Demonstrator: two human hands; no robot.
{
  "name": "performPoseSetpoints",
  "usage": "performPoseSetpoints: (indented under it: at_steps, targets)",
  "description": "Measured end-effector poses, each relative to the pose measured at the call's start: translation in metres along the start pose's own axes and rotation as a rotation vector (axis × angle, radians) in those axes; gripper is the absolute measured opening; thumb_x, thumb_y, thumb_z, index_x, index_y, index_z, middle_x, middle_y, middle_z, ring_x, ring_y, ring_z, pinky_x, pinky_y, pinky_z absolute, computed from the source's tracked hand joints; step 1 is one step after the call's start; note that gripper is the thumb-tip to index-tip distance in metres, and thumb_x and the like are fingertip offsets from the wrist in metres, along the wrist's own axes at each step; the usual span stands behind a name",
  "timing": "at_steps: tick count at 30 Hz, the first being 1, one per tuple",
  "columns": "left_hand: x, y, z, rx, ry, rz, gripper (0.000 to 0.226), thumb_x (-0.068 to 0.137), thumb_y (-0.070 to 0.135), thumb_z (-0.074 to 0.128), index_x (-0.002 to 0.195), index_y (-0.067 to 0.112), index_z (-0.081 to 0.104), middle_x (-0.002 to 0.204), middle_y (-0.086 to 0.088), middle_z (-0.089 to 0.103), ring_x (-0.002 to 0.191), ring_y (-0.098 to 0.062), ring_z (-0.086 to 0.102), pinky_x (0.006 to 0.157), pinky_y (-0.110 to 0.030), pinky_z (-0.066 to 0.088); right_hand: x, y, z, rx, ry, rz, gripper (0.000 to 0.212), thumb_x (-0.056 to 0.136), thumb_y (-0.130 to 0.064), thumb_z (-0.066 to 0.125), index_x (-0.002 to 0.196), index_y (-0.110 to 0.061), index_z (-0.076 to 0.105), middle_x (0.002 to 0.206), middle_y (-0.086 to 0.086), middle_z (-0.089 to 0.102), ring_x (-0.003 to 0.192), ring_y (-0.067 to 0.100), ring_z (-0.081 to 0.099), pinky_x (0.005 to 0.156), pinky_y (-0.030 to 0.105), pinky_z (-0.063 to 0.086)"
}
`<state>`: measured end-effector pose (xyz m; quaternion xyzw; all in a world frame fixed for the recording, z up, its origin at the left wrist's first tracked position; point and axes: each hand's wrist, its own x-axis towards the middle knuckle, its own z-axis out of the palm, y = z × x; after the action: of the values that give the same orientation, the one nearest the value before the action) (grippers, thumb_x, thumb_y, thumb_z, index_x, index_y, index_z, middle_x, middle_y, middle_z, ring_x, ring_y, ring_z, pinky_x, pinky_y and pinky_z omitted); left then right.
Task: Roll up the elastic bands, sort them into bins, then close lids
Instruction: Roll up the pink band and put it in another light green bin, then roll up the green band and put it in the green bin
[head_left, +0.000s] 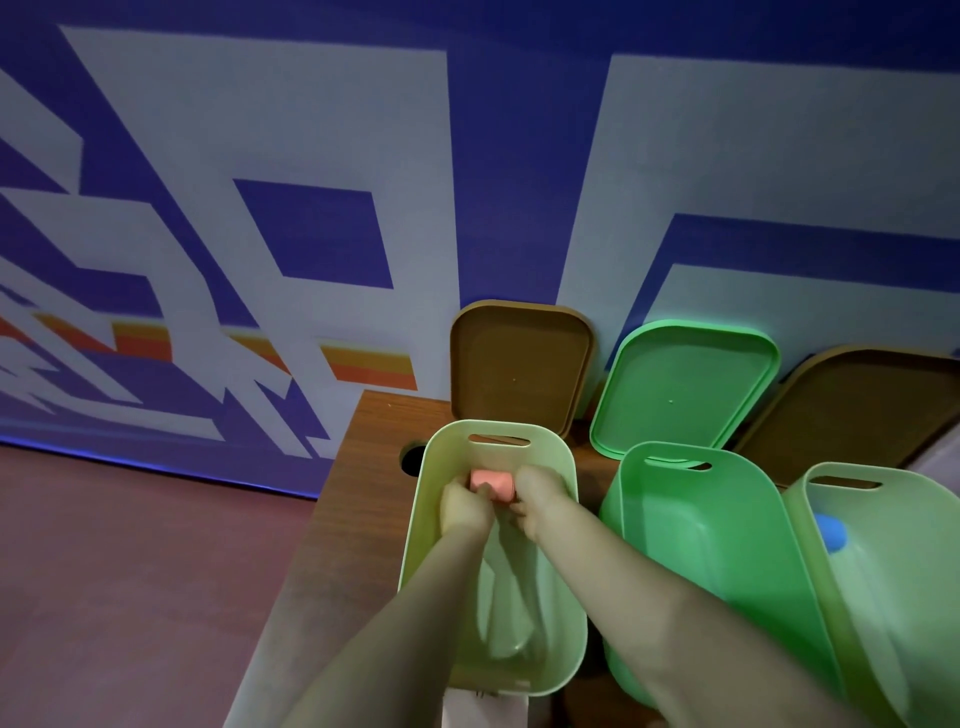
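Both my hands reach into the pale green bin (415, 545) at the left of the row. My left hand (464, 505) and my right hand (537, 503) together grip a rolled pink elastic band (493, 482), held near the bin's far wall. A green bin (691, 561) stands in the middle with nothing visible in it. At the right, another pale green bin (883, 587) holds a blue roll (830, 530). Three lids lean against the wall behind: a brown lid (519, 364), a green lid (685, 384) and a second brown lid (852, 405).
The bins stand on a wooden table (363, 499) with a round cable hole (413, 457) at its far left. The table's left edge drops to a reddish floor (130, 571). A blue and white patterned wall (311, 182) rises right behind the table.
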<state>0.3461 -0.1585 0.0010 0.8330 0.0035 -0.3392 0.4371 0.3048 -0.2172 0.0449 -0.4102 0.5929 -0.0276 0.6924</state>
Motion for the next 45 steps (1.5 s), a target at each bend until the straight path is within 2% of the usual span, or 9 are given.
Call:
performPoseSetpoints:
  at_steps: [11,15,17,22,28,34,38,41,45]
  targets:
    - [-0.023,0.011,-0.015,0.034,0.027,0.002,0.044,0.098,0.015,0.046,0.139,0.002,0.042,0.138,-0.018,0.051,0.126,-0.034,0.049,0.104,-0.034,0.038,-0.053,-0.022,-0.019,-0.028,-0.122,-0.032,0.025,0.101,-0.017,0.033,0.086,-0.01,0.051,0.074,0.006,0.051,0.058,0.018,0.049,0.051,0.028,0.04]
    - [-0.047,0.017,-0.027,0.067,0.036,0.043,0.044,0.098,0.018,0.047,0.139,0.003,0.042,0.136,-0.018,0.052,0.125,-0.034,0.049,0.104,-0.038,0.039,-0.08,-0.023,-0.033,-0.01,-0.193,-0.098,0.028,0.103,-0.022,0.033,0.123,-0.009,0.048,0.094,0.007,0.052,0.068,0.02,0.052,0.085,0.042,0.047]
    - [-0.062,0.021,-0.033,0.099,0.04,0.074,0.045,0.098,0.019,0.046,0.14,0.004,0.04,0.135,-0.018,0.053,0.124,-0.034,0.05,0.103,-0.037,0.04,-0.086,-0.02,-0.041,-0.044,-0.192,-0.156,0.029,0.102,-0.022,0.036,0.125,-0.009,0.047,0.094,0.006,0.05,0.085,0.026,0.057,0.089,0.041,0.044]
    - [-0.11,0.025,-0.045,0.141,0.012,0.22,0.046,0.095,0.014,0.052,0.139,0.004,0.041,0.133,-0.016,0.054,0.12,-0.032,0.054,0.096,-0.034,0.043,-0.108,-0.007,-0.067,-0.225,-0.219,-0.383,0.025,0.095,-0.018,0.047,0.117,-0.007,0.054,0.109,0.008,0.053,0.096,0.023,0.054,0.086,0.039,0.045]
    - [-0.173,0.003,-0.052,0.175,-0.084,0.509,0.033,0.092,0.013,0.057,0.124,0.003,0.056,0.105,-0.008,0.061,0.088,-0.018,0.057,0.064,-0.019,0.043,-0.147,0.023,-0.112,-0.332,-0.273,-0.662,0.01,0.093,-0.015,0.055,0.1,-0.01,0.06,0.094,0.008,0.066,0.071,0.015,0.062,0.065,0.028,0.052]
    - [-0.216,-0.037,-0.071,0.066,-0.284,0.546,0.019,0.089,0.005,0.061,0.106,-0.001,0.061,0.082,-0.01,0.065,0.061,-0.007,0.061,0.058,-0.019,0.05,-0.161,0.065,-0.155,-0.412,-0.477,-0.488,0.019,0.091,-0.019,0.06,0.1,-0.002,0.062,0.087,0.017,0.069,0.067,0.026,0.065,0.055,0.031,0.055]
    - [-0.226,-0.069,-0.084,0.233,-0.447,0.495,0.018,0.088,0.01,0.065,0.103,0.0,0.065,0.083,-0.006,0.066,0.069,-0.011,0.063,0.057,-0.016,0.05,-0.152,0.097,-0.167,-0.727,-0.579,-0.292,0.028,0.094,-0.019,0.056,0.112,0.001,0.06,0.104,0.021,0.069,0.082,0.027,0.068,0.064,0.033,0.06]
    - [-0.22,-0.094,-0.084,0.463,-0.463,0.504,0.016,0.087,0.013,0.064,0.098,0.003,0.069,0.086,-0.004,0.066,0.074,-0.012,0.061,0.063,-0.018,0.051,-0.133,0.124,-0.166,-0.908,-0.491,-0.231,0.024,0.093,-0.017,0.057,0.112,-0.004,0.061,0.101,0.014,0.069,0.08,0.021,0.067,0.072,0.033,0.059]
    - [-0.209,-0.118,-0.077,0.702,-0.354,0.495,0.017,0.085,0.021,0.065,0.097,0.009,0.07,0.089,0.001,0.062,0.082,-0.012,0.056,0.071,-0.022,0.044,-0.109,0.157,-0.157,-0.924,-0.264,-0.259,0.008,0.091,-0.014,0.056,0.098,-0.012,0.06,0.089,0.005,0.061,0.075,0.014,0.058,0.064,0.027,0.055]
